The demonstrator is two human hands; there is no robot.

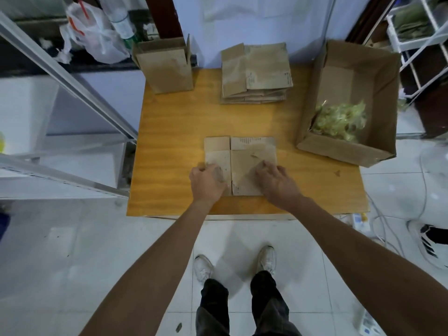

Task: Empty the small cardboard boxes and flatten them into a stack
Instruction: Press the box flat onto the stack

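A flattened small cardboard box (242, 154) lies near the front of the wooden table (174, 132). My left hand (207, 181) rests on its near left corner with fingers curled at the left edge. My right hand (275, 179) presses on its near right part, fingers spread over the cardboard. A stack of flattened boxes (255, 73) sits at the back middle of the table. An upright small cardboard box (166, 66) stands at the back left, its top flaps open.
A large open carton (385, 98) at the right holds clear bags of greenish pieces (339, 121). A metal rack (72, 86) stands to the left. A white shelf (417, 32) is at the far right. Cables and a power strip (361, 221) lie on the tiled floor.
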